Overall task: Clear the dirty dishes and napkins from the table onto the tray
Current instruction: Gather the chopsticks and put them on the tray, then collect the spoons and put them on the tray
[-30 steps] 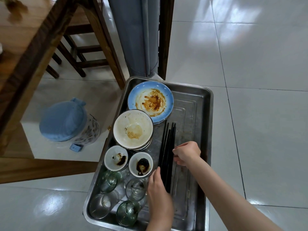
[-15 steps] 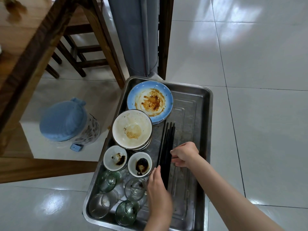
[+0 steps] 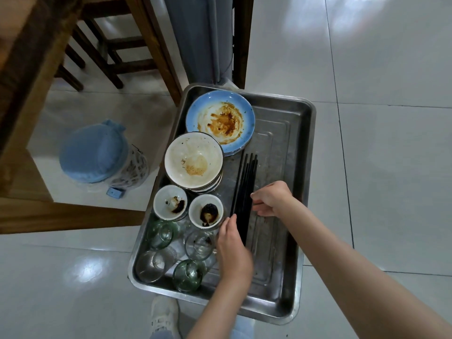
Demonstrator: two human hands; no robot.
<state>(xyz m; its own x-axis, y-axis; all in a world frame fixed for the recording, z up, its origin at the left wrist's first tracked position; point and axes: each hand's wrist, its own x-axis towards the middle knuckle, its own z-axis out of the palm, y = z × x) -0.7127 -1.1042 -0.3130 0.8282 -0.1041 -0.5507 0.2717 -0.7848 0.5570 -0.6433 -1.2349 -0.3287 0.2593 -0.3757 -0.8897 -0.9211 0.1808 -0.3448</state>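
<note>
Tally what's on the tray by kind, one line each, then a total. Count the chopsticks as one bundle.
Blue plate stack: 1
White bowl stack: 1
Small sauce dishes: 2
Glasses: 4
Chopstick bundle: 1
Total: 9 on the tray

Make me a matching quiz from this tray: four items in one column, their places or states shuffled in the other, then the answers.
1. blue plate
2. chopsticks
3. glasses
4. white bowl

A. near left corner of the tray
B. bundled between the left hand and right hand
C. far end, orange sauce smears
D. on top of a stack, just nearer than the plate

Pairs: 1-C, 2-B, 3-A, 4-D
</note>
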